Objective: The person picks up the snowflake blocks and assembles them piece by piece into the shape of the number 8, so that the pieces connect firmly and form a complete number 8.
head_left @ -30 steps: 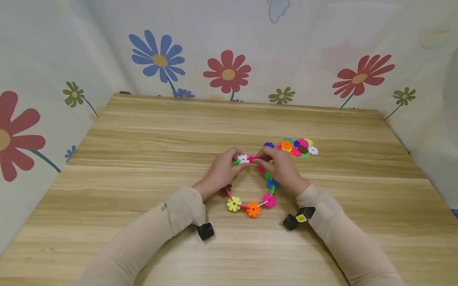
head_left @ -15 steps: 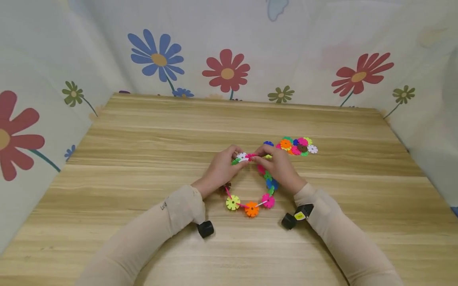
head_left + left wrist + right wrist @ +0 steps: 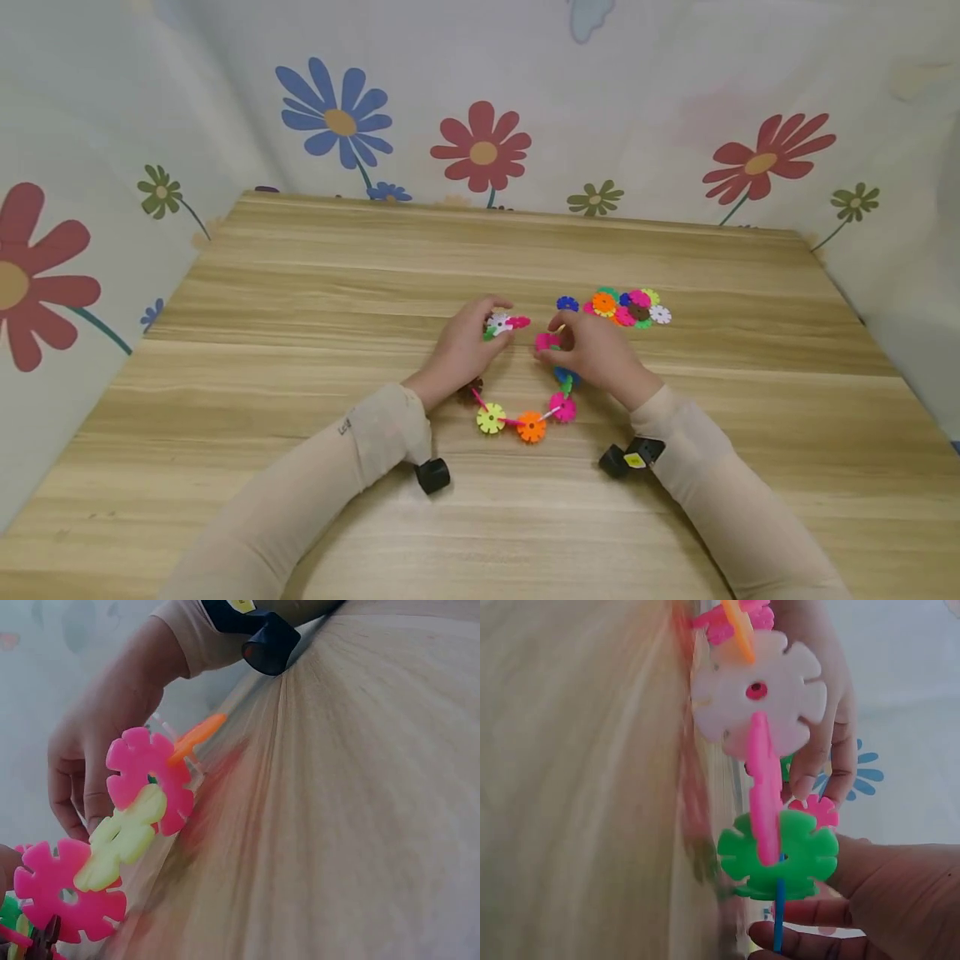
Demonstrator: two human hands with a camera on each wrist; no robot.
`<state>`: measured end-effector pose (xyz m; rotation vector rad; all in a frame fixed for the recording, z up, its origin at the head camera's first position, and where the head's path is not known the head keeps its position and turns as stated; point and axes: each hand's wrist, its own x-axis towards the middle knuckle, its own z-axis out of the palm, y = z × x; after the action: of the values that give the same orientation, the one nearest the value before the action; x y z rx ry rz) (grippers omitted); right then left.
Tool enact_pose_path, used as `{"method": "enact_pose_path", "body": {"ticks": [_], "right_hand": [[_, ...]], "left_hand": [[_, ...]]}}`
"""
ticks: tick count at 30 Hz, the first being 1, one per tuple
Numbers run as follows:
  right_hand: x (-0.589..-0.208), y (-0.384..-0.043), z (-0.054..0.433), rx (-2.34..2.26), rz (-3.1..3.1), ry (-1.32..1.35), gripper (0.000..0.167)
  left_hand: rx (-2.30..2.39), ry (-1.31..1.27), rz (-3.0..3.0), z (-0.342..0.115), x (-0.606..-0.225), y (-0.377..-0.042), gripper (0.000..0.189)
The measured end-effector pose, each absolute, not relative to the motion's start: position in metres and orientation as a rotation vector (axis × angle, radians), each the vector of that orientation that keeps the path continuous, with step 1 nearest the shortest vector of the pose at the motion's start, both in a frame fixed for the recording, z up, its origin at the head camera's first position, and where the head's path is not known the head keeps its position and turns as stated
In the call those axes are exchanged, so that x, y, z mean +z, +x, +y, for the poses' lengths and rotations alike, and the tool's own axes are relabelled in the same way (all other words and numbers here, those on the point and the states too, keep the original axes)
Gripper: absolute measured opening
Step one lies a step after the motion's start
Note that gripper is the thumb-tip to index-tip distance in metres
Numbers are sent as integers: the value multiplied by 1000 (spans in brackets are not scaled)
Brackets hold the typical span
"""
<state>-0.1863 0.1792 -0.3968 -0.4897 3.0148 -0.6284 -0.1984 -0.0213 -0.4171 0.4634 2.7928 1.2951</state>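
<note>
A curved chain of notched, flower-shaped plastic discs (image 3: 531,427) hangs in a loop between the hands, its far side parted by a gap. My left hand (image 3: 462,342) pinches one end, by a white disc (image 3: 498,324), with a pink disc (image 3: 517,322) sticking out toward the right. At the other end my right hand (image 3: 600,352) has thumb and index finger about another pink disc (image 3: 547,342); its grip is partly hidden. In the right wrist view, a green disc (image 3: 810,851) and a pink one slotted into it stand before the right hand's fingers.
Loose discs lie in a pile (image 3: 622,308) beyond the right hand, with a blue disc (image 3: 567,303) at its left. The wooden table (image 3: 375,267) meets a flower-printed cloth (image 3: 630,92) at its back and sides.
My right hand has let go of the pink disc at the left end and drawn back to the right. The ends now stand apart, and the chain's near side has shifted slightly away from me.
</note>
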Motion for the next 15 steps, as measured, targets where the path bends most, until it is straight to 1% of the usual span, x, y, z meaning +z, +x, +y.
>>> {"method": "enact_pose_path", "body": {"ticks": [5,15], "right_hand": [[-398,-186,178,-600,3030,-536,32],[-399,-187,179,-764,3000,-551,34]], "left_hand": [[1264,518,2838,-22,-418,-199,27],[1239,543,2865,-22,-416,-198,20]]}}
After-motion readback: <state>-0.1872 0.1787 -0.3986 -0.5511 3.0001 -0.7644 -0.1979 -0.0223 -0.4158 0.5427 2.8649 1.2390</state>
